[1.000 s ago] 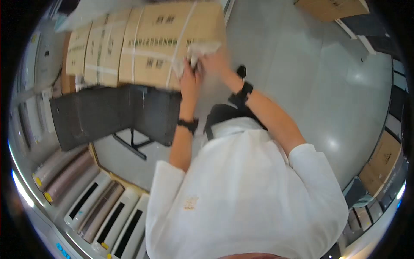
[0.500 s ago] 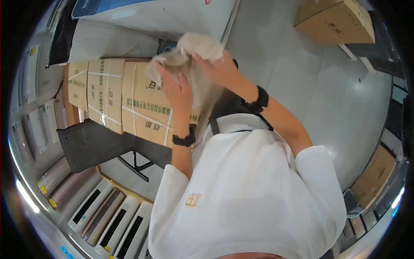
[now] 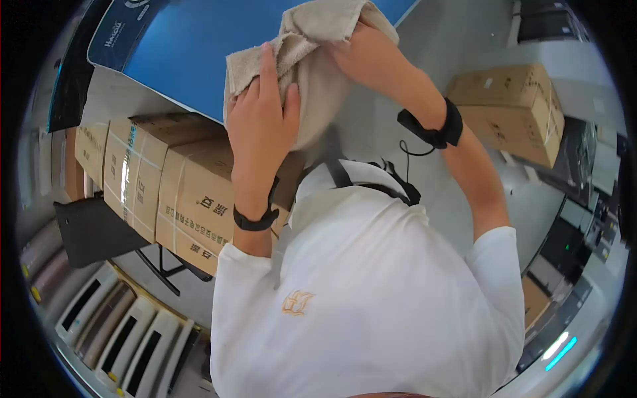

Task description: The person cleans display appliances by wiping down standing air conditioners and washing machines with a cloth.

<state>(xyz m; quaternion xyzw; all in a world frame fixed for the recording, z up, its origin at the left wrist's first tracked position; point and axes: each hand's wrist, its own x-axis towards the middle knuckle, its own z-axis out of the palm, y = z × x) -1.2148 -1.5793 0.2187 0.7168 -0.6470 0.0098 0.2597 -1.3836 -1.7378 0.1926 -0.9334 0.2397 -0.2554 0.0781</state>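
A beige terry towel (image 3: 318, 86) is bunched between my two hands at the edge of a blue-topped surface, with part of it hanging down. My left hand (image 3: 262, 123) grips its left side; the index finger lies straight along a fold, the thumb stands apart, and the other fingers curl into the cloth. On the right, my right hand (image 3: 365, 56) holds the upper folds, its fingertips partly covered by the towel. Both wrists wear black bands. Under the towel, the blue top (image 3: 192, 56) is partly hidden.
Taped cardboard boxes (image 3: 192, 192) stand in a row below the blue top. A black folding chair (image 3: 96, 229) is at the left, near several upright white and brown units (image 3: 133, 331). Another large carton (image 3: 507, 109) stands at the right across the grey floor (image 3: 451, 192).
Both hands have moved up with the towel, which now spreads over the blue top's edge. The view has shifted, showing more of the blue top.
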